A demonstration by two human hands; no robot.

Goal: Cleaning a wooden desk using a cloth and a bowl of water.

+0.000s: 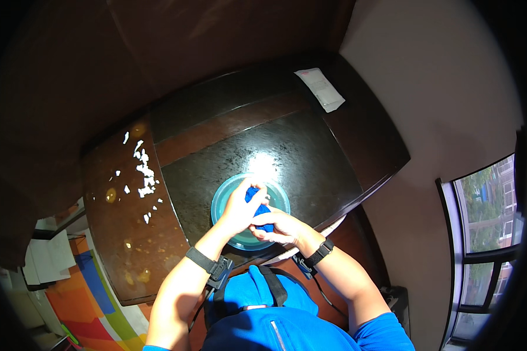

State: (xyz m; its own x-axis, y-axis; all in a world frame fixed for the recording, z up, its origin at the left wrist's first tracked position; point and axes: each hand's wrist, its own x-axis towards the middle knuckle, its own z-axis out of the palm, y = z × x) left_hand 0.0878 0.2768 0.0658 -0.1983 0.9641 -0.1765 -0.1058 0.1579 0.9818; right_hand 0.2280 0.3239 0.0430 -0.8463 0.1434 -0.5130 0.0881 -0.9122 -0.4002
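Note:
A bunched blue cloth [255, 198] is squeezed between my two hands above a round teal basin [217, 206]. My left hand [238, 206] wraps round the cloth's upper left part, fingers curled over it. My right hand [277, 227] grips its lower right end, and a bit of blue shows between the fingers. Both hands are inside the basin's outline, hiding most of its middle. The basin seems to hold liquid, but its depth is hard to tell.
The basin stands near the edge of a dark wooden table [216, 153]. Scattered white scraps [146, 175] and wet-looking patches lie on the table's left part. A flat white packet [322, 89] rests at the far right. A window [486, 234] is in the right wall.

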